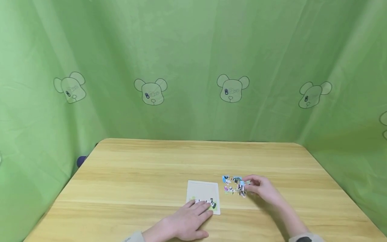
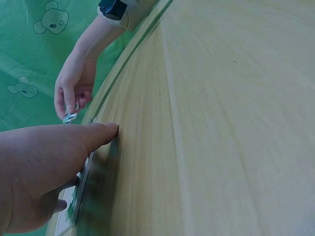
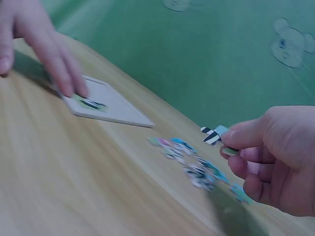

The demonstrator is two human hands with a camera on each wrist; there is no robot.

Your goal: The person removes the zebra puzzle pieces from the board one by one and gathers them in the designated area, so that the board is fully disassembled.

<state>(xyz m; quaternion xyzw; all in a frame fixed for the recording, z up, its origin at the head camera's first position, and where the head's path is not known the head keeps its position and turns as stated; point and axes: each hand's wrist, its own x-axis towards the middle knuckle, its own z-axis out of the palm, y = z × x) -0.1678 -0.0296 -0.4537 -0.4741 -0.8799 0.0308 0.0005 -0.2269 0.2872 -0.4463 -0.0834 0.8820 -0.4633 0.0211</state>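
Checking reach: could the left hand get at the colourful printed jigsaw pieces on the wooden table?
Probably yes: the pieces lie beside the white rectangular tray under the left hand, though the right hand hovers close.

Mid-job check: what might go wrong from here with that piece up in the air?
The right hand pinches the striped piece near one edge, so it might slip or twist. Loose pieces lie bunched close to that hand, so a low sweep could scatter them. The left hand rests over part of the tray and may nudge the pieces already laid there.
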